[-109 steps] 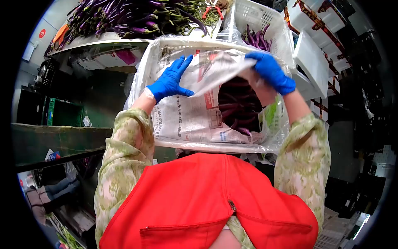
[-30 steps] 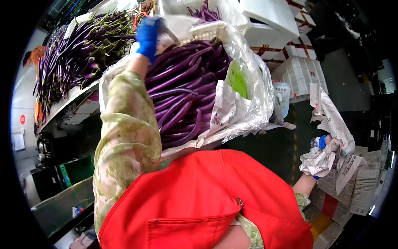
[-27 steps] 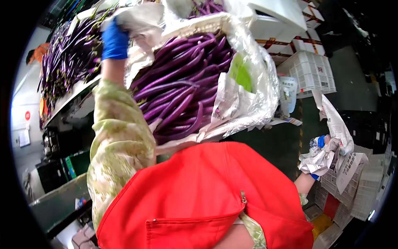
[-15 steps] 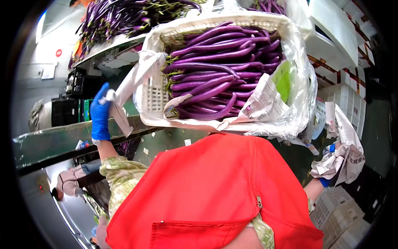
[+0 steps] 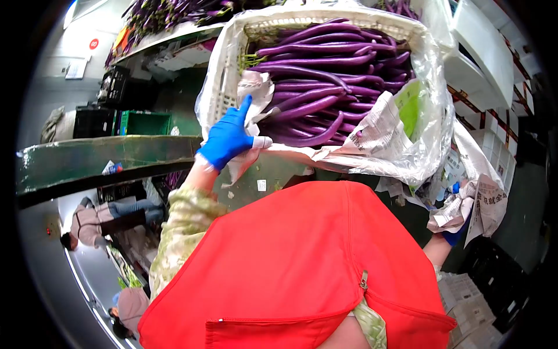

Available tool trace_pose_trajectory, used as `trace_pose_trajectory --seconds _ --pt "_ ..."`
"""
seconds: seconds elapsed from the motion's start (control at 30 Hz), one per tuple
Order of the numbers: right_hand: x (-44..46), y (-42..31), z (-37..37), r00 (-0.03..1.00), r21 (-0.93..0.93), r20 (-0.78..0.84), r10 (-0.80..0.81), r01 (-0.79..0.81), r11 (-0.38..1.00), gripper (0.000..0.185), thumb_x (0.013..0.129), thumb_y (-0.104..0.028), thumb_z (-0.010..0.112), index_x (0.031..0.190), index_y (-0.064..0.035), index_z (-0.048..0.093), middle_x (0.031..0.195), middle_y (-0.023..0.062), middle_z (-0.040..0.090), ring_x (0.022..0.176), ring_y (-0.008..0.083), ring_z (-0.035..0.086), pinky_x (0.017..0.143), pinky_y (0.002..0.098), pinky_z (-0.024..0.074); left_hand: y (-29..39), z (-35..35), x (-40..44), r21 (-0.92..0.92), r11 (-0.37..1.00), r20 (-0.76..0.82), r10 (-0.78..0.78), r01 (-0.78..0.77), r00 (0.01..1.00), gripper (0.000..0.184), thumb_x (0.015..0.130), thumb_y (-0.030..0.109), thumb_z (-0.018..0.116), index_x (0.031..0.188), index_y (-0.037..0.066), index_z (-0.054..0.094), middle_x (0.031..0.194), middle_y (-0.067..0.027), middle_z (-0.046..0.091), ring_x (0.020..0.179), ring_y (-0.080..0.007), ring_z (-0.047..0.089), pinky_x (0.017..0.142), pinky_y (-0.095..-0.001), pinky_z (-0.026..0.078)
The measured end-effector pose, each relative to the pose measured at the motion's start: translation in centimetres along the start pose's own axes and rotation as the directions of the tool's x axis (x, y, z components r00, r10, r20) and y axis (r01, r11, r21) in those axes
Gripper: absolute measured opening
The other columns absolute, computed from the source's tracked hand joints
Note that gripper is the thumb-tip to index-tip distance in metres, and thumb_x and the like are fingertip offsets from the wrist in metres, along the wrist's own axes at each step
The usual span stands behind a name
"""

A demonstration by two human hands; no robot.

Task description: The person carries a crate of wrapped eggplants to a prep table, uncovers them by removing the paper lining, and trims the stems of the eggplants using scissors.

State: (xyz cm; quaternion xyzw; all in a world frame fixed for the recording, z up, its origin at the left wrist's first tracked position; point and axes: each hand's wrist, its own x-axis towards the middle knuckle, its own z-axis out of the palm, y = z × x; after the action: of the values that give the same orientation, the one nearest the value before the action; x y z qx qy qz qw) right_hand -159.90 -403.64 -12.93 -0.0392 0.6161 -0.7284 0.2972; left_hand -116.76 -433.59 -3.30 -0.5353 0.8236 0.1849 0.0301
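A white plastic crate (image 5: 218, 104) lined with clear film holds long purple eggplants (image 5: 317, 87), laid side by side with their stems to the left. My left hand (image 5: 228, 138), in a blue glove with a white wrap on the thumb, rests over the crate's near left corner. Its index finger and thumb are stretched apart, pressing on a crumpled paper strip (image 5: 256, 87) that covers the stem ends. Down at the right, my right hand (image 5: 456, 234), also blue-gloved, grips bunched newspaper (image 5: 485, 209) that hides most of its fingers. Printed paper (image 5: 381, 125) overlaps the eggplants' right end.
More eggplants (image 5: 174, 14) lie heaped on a shelf behind. White foam boxes (image 5: 482, 55) stand at the right. A green ledge (image 5: 110, 160) runs along the left, near a green crate (image 5: 145, 123). Two people (image 5: 96, 224) appear lower left.
My left hand has moved right, from outside the crate onto its left corner, folding the paper strip over the stems. My right hand, still gripping newspaper, has shifted slightly left and down.
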Motion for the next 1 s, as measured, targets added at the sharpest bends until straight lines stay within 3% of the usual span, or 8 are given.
trace_pose_trajectory --seconds 0.13,0.2,0.4,0.6,0.67,0.83,0.87,1.0 --pt "-3.8 0.6 -0.8 0.993 0.027 -0.068 -0.093 0.095 0.995 0.012 0.086 -0.024 0.051 0.089 -0.0135 0.046 0.077 -0.0029 0.044 0.065 0.0068 0.044 0.045 0.0186 0.0356 -7.5 5.8 4.4 -0.049 0.998 0.254 0.040 -0.028 0.966 0.052 0.071 0.046 0.068 0.112 0.015 0.060 0.104 -0.0214 0.053 0.100 -0.0371 0.052 0.086 -0.0399 0.041" --pt "-5.6 1.1 -2.8 0.989 0.021 -0.148 0.001 0.002 1.000 0.013 0.086 -0.024 0.052 0.091 -0.0125 0.048 0.072 -0.0034 0.044 0.058 0.0064 0.043 0.044 0.0185 0.0354 -6.4 4.2 2.9 -0.203 0.979 0.308 0.037 0.028 0.951 0.034 0.076 0.035 0.064 0.098 0.010 0.064 0.085 -0.0194 0.061 0.085 -0.0372 0.058 0.076 -0.0408 0.044" --pt "-13.8 3.9 -2.6 0.959 0.034 -0.281 0.023 -0.014 0.999 0.015 0.087 -0.028 0.056 0.086 -0.0128 0.053 0.061 -0.0046 0.044 0.047 0.0076 0.040 0.041 0.0210 0.0324 -9.0 8.0 1.8 -0.390 0.870 -0.179 0.249 -0.301 0.952 0.026 0.066 -0.003 0.053 0.089 0.005 0.061 0.077 -0.0197 0.061 0.072 -0.0365 0.060 0.062 -0.0378 0.046" --pt "-16.2 4.4 0.1 0.918 0.084 -0.387 0.088 -0.060 0.995 0.014 0.087 -0.027 0.055 0.084 -0.0134 0.053 0.059 -0.0041 0.043 0.046 0.0074 0.038 0.042 0.0208 0.0322 -3.8 8.1 1.7 -0.196 0.724 -0.355 0.577 -0.662 0.736 0.026 0.064 -0.004 0.057 0.087 0.006 0.062 0.076 -0.0149 0.062 0.067 -0.0333 0.060 0.061 -0.0378 0.047" --pt "-15.5 4.7 0.5 0.932 0.097 -0.352 0.087 -0.057 0.994 0.014 0.087 -0.027 0.055 0.085 -0.0131 0.053 0.061 -0.0037 0.043 0.047 0.0079 0.038 0.043 0.0211 0.0323 -2.0 8.6 1.6 -0.262 0.684 -0.379 0.576 -0.681 0.724 0.028 0.062 -0.005 0.056 0.087 0.007 0.062 0.078 -0.0154 0.062 0.069 -0.0344 0.060 0.061 -0.0379 0.047" --pt "-12.4 5.2 0.6 0.966 0.096 -0.247 0.079 -0.057 0.994 0.014 0.086 -0.027 0.055 0.087 -0.0126 0.053 0.065 -0.0027 0.043 0.051 0.0091 0.039 0.046 0.0221 0.0325 3.1 7.9 2.1 -0.679 0.468 -0.467 0.320 -0.566 0.825 0.022 0.072 -0.006 0.057 0.093 0.001 0.061 0.080 -0.0026 0.061 0.077 -0.0127 0.057 0.071 -0.0285 0.046" --pt "-12.0 5.1 0.0 0.968 0.090 -0.237 0.083 -0.063 0.994 0.014 0.086 -0.027 0.055 0.087 -0.0125 0.053 0.066 -0.0025 0.043 0.052 0.0093 0.039 0.047 0.0223 0.0325 6.1 6.6 2.0 -0.967 0.019 -0.251 0.088 -0.254 0.964 0.016 0.078 -0.003 0.056 0.092 0.002 0.062 0.085 -0.0024 0.061 0.075 -0.0149 0.058 0.070 -0.0279 0.048" --pt "-10.8 3.9 -3.2 0.969 0.085 -0.231 0.084 -0.066 0.994 0.015 0.086 -0.026 0.055 0.089 -0.0121 0.053 0.069 -0.0016 0.043 0.055 0.0102 0.039 0.049 0.0230 0.0327 14.7 4.7 2.2 -0.942 -0.027 -0.325 0.321 -0.335 0.890 0.014 0.080 0.003 0.055 0.093 0.004 0.062 0.087 -0.0045 0.061 0.077 -0.0170 0.059 0.068 -0.0290 0.049"
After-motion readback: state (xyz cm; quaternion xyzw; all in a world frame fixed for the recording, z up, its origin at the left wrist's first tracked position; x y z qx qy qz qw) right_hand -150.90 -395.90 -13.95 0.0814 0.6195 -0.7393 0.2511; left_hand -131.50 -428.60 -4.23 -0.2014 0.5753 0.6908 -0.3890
